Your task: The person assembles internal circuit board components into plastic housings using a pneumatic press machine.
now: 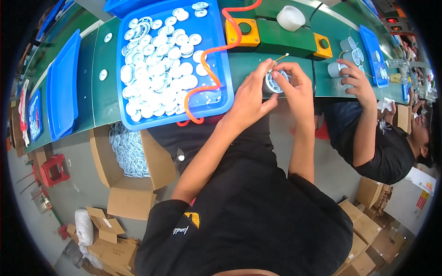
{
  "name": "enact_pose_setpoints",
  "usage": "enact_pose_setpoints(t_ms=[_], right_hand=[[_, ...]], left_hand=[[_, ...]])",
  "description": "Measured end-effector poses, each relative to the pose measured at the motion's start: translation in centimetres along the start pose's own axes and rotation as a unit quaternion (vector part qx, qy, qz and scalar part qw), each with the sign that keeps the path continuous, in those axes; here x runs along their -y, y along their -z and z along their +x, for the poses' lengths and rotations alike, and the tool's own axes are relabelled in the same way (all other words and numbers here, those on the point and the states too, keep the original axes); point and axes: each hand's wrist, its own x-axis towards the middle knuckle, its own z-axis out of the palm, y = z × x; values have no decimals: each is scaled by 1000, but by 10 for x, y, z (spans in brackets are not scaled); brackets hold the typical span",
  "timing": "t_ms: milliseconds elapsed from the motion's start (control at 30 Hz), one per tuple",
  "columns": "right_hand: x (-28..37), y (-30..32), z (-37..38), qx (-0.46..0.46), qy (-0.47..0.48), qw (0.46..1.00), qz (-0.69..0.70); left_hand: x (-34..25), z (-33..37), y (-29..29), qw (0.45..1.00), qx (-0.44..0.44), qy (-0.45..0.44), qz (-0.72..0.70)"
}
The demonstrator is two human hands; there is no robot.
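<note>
Between my two hands, at the front edge of the green workbench, is a round pale-blue plastic housing [275, 83] with an open, ribbed face. Thin orange and yellow wires with a small white connector [287, 54] stick up from its far side. Curled against the housing's left side is my left hand [251, 94]. My right hand [297, 87] grips it from the right, its thumb over the face. To the left, a blue tray [225, 99] holds a heap of round white plastic discs [159, 69]. An orange-red coiled air hose [207, 69] lies across the tray.
Beyond my hands stands a green fixture [283, 43] with yellow button boxes [243, 32] and a white round cup [291, 18]. A co-worker's hand [359, 83] handles similar housings at the right. A cardboard box [159, 161] of pale rings sits below the bench. Blue trays [64, 87] lean at left.
</note>
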Motion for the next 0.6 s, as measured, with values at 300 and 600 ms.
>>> enact_pose_setpoints(t_ms=[300,600], right_hand=[[-8,4,-3,-6,-12,999,46],[11,9,-8,-2,-13,998,-62]], left_hand=[[-1,0,-5,995,0,-44,85],[-4,-1,-5,996,-6,-22,91]])
